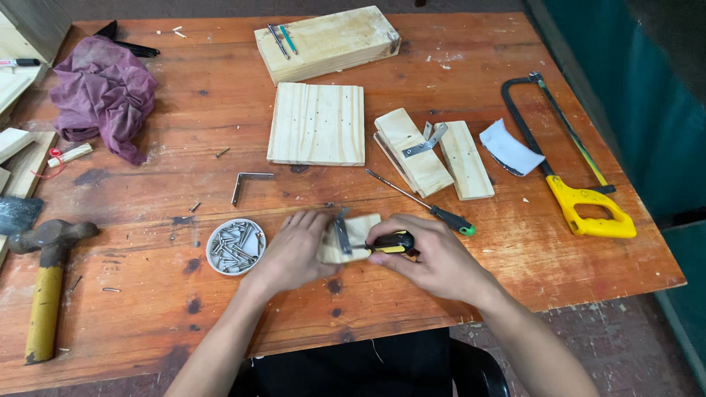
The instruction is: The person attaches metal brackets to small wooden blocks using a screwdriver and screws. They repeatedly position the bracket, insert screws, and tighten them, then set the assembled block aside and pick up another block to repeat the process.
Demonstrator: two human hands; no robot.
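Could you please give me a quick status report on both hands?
Left hand steadies small wood block with metal bracket. Right hand grips yellow-black screwdriver against it. Nothing obstructing.

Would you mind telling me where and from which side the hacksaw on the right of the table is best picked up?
Grip the hacksaw by its yellow loop handle, coming from the table's near right edge. The handle lies nearest that edge with its opening free, while the black frame and blade run away toward the far side. I'd judge the thin blade a poor, risky place to hold.
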